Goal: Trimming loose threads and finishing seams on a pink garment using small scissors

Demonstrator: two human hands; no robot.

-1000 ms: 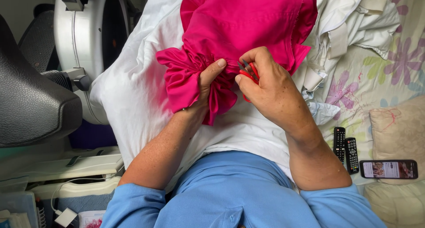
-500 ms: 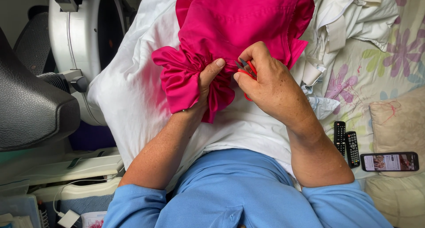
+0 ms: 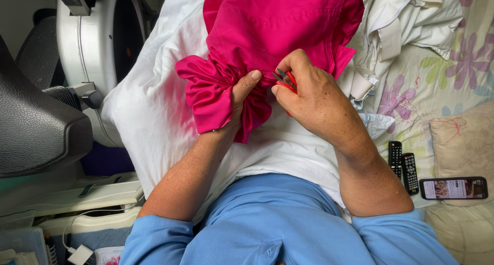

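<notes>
A bright pink ruffled garment (image 3: 278, 23) lies on a white pillow (image 3: 154, 110) in front of me. My left hand (image 3: 239, 97) pinches the gathered frill at its lower edge, thumb pressed on the seam. My right hand (image 3: 314, 97) grips small red-handled snips (image 3: 286, 80), their dark tips touching the seam right beside my left thumb. Most of the snips are hidden inside my fingers.
A white sewing machine (image 3: 100, 54) and a black chair back (image 3: 36, 126) stand at the left. White cloth (image 3: 411, 18) is piled on a floral sheet (image 3: 437, 79) at the right, with two black remotes (image 3: 403, 167), a phone (image 3: 453, 187) and a beige cushion (image 3: 465, 141).
Both hands stay at the same seam of the pink garment. My right hand has shifted slightly so the snip tips show more next to my left thumb.
</notes>
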